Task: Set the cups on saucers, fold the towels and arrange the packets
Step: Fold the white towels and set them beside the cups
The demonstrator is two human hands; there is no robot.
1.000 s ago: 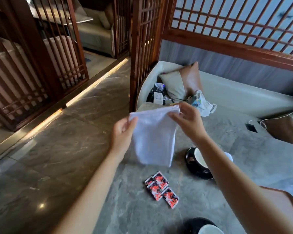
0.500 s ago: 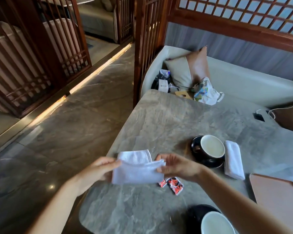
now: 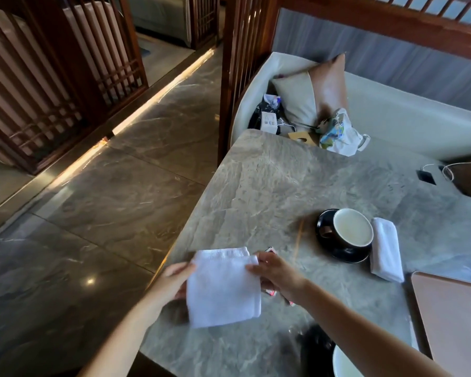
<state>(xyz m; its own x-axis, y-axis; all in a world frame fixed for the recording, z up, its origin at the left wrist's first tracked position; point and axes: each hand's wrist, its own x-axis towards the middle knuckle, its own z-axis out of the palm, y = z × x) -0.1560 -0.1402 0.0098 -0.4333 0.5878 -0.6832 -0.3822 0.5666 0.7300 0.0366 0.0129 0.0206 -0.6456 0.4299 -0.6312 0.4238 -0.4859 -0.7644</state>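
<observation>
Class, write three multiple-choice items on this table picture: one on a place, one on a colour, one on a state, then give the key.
1. Where does the rolled towel lie?
A. right of the cup
B. in the cup
C. on the floor

2. What colour is the saucer?
A. white
B. black
C. red

3. How is the towel in the hands?
A. folded
B. spread flat
C. crumpled into a ball

Key: 1 A, it sits beside the saucer; 2 B, the dark rim shows; 3 A, the left hand and right hand pinch its doubled layers.
</observation>
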